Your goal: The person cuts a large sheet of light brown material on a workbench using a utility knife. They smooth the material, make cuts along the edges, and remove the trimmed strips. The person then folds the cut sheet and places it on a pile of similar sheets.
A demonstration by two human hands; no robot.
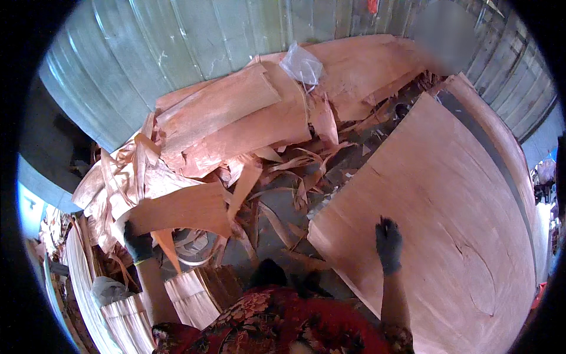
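My left hand (138,242), in a dark glove, grips the left end of a reddish-brown piece of wood veneer (180,209). The piece is held out above the scraps, its lower edge curved and a pointed strip hanging beneath it. On the other side, my right hand (389,246), also gloved, is over a broad veneer sheet (436,194). Its fingers are bunched together; whatever they may hold is too small to make out. Whether this hand touches the sheet, I cannot tell.
Veneer sheets (236,133) lie heaped along the corrugated metal wall (194,35), with a clear plastic bag (302,64) on top. Torn veneer strips (277,227) litter the floor ahead of me. Stacked veneer pieces (191,295) stand beside my left forearm. A blurred patch covers the upper right.
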